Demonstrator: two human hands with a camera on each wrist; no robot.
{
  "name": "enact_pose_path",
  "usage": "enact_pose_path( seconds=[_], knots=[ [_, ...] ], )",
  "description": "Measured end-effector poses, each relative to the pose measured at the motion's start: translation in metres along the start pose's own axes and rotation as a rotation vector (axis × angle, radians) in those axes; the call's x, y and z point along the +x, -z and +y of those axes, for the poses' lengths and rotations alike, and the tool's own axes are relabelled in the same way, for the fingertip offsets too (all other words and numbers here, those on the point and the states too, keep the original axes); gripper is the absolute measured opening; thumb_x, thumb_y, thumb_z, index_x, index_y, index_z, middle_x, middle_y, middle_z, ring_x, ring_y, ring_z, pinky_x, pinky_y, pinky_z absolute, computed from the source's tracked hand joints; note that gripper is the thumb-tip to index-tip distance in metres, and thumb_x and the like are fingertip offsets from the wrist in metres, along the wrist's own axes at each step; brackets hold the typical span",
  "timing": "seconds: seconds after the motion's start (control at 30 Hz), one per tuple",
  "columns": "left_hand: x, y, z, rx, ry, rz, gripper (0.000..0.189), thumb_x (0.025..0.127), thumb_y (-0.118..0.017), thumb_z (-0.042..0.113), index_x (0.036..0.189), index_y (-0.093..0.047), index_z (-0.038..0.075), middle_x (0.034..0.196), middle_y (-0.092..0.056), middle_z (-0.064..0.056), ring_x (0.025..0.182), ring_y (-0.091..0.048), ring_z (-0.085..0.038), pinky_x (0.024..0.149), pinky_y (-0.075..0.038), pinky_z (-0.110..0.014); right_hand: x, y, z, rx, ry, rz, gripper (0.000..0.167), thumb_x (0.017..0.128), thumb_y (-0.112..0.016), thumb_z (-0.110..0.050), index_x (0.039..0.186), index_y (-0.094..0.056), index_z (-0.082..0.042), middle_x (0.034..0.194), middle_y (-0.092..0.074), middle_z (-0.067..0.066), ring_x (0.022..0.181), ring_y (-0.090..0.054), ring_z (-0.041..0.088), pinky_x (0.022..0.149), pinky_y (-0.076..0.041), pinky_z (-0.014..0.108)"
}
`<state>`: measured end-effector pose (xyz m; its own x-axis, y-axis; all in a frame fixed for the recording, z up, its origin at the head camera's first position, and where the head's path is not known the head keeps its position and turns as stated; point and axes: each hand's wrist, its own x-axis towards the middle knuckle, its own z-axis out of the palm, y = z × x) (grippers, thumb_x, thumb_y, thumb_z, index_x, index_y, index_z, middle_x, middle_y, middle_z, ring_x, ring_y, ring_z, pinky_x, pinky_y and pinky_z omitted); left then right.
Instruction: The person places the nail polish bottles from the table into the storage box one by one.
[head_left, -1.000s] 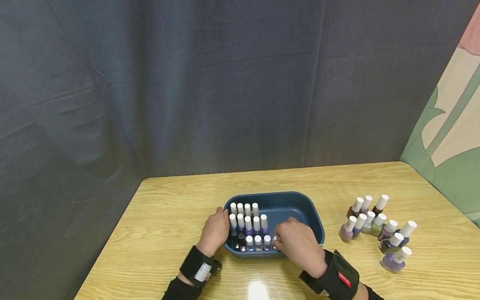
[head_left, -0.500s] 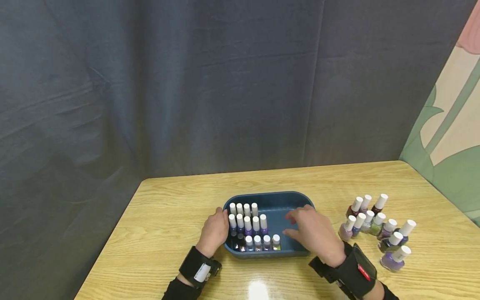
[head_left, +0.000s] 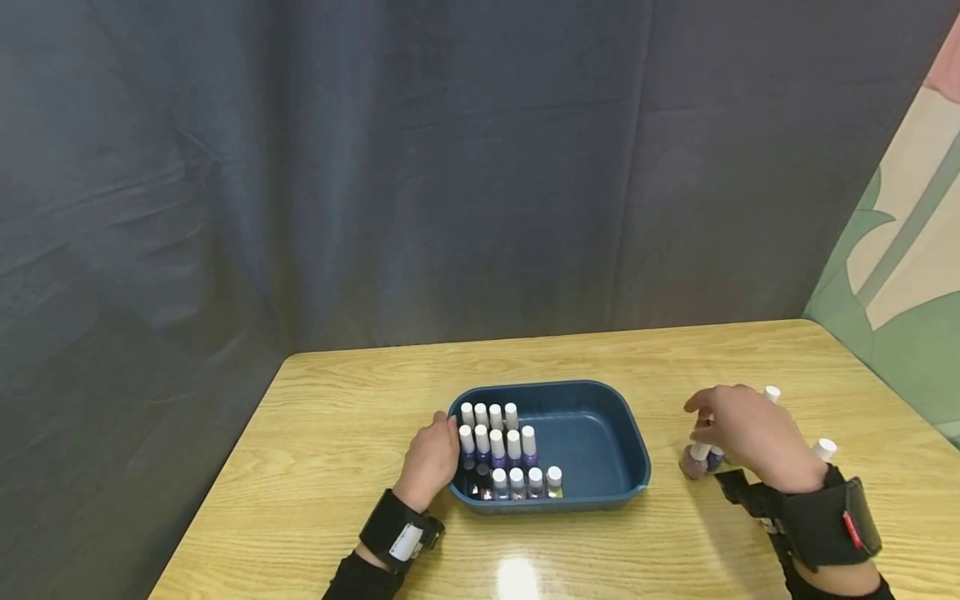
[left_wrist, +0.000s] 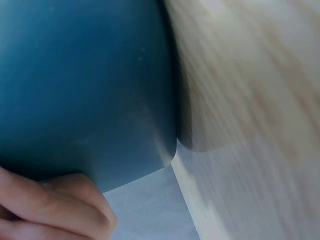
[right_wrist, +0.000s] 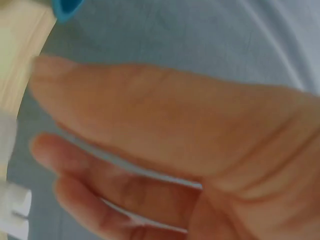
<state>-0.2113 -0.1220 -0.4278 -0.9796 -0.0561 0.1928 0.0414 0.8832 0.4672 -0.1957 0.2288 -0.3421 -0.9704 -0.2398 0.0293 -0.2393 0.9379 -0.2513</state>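
The left hand (head_left: 429, 457) grips the left end of the tray (head_left: 596, 450), where rows of bottles (head_left: 498, 450) stand, while the right hand (head_left: 757, 437) hangs palm-down over loose bottles (head_left: 693, 464) farther right, thumb and fingers slightly parted.

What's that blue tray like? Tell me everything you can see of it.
The blue tray is an oblong with rounded corners and raised walls, smooth and plastic-looking. It sits upright and flat on the wood-grain table, long side toward the person. Nail polish bottles, mostly white-capped, stand in three rows toward its left; the floor to their right is bare. The person's left-hand grip touches its left end.
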Motion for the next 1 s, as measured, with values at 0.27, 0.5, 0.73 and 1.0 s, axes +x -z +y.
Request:
enact_pose_path(
  seconds=[0.27,0.5,0.73,1.0],
  knots=[
    [0.0000,0.0013,0.0001,0.002,-0.022,0.019,0.028,0.098,-0.038,0.019,0.084,-0.051,-0.002,0.067,-0.059,-0.022,0.066,-0.062,-0.037,0.051,-0.044,-0.043,0.0037,0.0037,0.0106,0.036,-0.029,-0.135,0.020,0.074,-0.071,-0.007,0.093,-0.068,-0.003,0.084,-0.066,0.007,0.074,-0.060,0.021,0.060,-0.047,0.038],
    [0.0002,0.0001,0.0000,0.004,-0.022,0.017,0.028,0.098,-0.038,0.019,0.085,-0.051,-0.002,0.068,-0.059,-0.022,0.067,-0.062,-0.038,0.051,-0.045,-0.044,0.0054,0.0006,0.0109,0.046,-0.062,-0.155,0.020,0.072,-0.073,-0.005,0.091,-0.068,-0.002,0.082,-0.066,0.008,0.071,-0.058,0.020,0.059,-0.047,0.037],
    [0.0005,0.0006,0.0005,0.005,-0.016,0.011,0.028,0.098,-0.037,0.019,0.086,-0.051,-0.002,0.068,-0.059,-0.022,0.067,-0.062,-0.038,0.051,-0.045,-0.044,0.0056,-0.0012,0.0110,0.023,-0.055,-0.102,0.017,0.071,-0.073,-0.002,0.087,-0.068,-0.002,0.079,-0.066,0.009,0.067,-0.058,0.020,0.056,-0.046,0.037],
    [-0.0004,0.0007,0.0007,0.003,-0.016,0.005,0.028,0.098,-0.037,0.019,0.086,-0.051,-0.003,0.068,-0.059,-0.022,0.067,-0.062,-0.037,0.050,-0.044,-0.043,0.0029,-0.0016,0.0077,-0.013,-0.010,-0.044,0.014,0.071,-0.073,-0.005,0.084,-0.070,-0.004,0.081,-0.067,0.009,0.069,-0.060,0.022,0.056,-0.047,0.038]
  ],
)
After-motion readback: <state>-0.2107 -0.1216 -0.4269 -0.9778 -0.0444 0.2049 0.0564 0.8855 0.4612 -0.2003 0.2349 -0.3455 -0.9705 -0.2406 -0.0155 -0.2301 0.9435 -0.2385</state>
